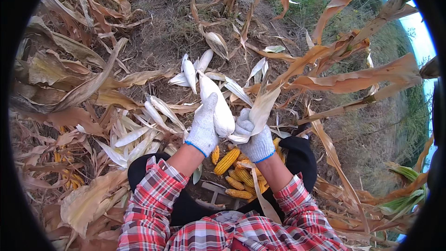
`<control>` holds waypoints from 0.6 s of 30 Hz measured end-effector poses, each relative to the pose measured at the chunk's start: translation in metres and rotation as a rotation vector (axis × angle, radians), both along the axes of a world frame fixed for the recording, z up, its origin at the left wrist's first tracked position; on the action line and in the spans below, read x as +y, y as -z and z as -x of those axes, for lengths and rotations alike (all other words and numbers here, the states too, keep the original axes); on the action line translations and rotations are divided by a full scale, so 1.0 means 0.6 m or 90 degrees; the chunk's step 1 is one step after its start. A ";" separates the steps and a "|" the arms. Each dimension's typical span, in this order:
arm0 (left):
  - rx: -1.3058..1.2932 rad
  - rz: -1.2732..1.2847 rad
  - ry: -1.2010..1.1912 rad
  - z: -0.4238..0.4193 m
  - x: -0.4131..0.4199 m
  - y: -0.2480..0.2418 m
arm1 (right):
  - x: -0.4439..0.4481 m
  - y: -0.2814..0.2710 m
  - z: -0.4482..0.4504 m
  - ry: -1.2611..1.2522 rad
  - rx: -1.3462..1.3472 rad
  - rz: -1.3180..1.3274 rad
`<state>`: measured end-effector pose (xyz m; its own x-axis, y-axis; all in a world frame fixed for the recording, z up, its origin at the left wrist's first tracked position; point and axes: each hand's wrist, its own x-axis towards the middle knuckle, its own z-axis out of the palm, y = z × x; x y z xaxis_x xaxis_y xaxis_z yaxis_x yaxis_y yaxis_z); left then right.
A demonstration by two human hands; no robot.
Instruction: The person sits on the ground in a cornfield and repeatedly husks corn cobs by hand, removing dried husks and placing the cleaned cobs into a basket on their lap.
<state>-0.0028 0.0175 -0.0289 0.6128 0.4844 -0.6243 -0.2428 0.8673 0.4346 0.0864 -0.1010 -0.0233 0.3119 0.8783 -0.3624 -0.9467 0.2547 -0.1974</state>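
Observation:
My left hand (204,123), in a whitish knit glove with a blue cuff edge, holds a corn ear in pale husk (219,109), its thumb lying along the ear. At the ear's lower end, my gloved right hand (253,134) is closed on a strip of dry husk (263,109) that stands up beyond the fingers. The strip seems joined to the ear's base, though the fingers partly hide this. Below the hands, between the legs, husked yellow corn cobs (240,172) lie in a pile.
Loose pale husks (139,143) lie on the soil ahead and to the left. Another ear in husk (216,44) lies farther ahead. Dry corn leaves (355,76) reach in from the right, and more dry leaves (69,73) crowd the left. Several yellow cobs (71,177) show at far left.

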 end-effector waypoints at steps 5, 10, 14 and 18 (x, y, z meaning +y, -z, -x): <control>-0.032 -0.034 0.030 0.006 0.002 -0.022 | 0.000 -0.014 -0.008 -0.075 -0.102 0.027; -0.082 -0.036 0.020 0.005 0.002 -0.031 | 0.001 -0.007 -0.011 -0.061 -0.043 -0.031; -0.062 -0.004 -0.001 0.005 0.011 -0.011 | 0.004 0.007 0.001 -0.025 -0.105 -0.149; 0.138 -0.290 -0.077 -0.018 0.015 -0.004 | 0.009 -0.019 0.071 -0.001 -0.402 0.241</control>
<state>0.0081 0.0264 -0.0266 0.4147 0.7962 -0.4405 -0.1922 0.5498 0.8128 0.0440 -0.0957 -0.0117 0.5605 0.7294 -0.3922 -0.6239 0.0604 -0.7792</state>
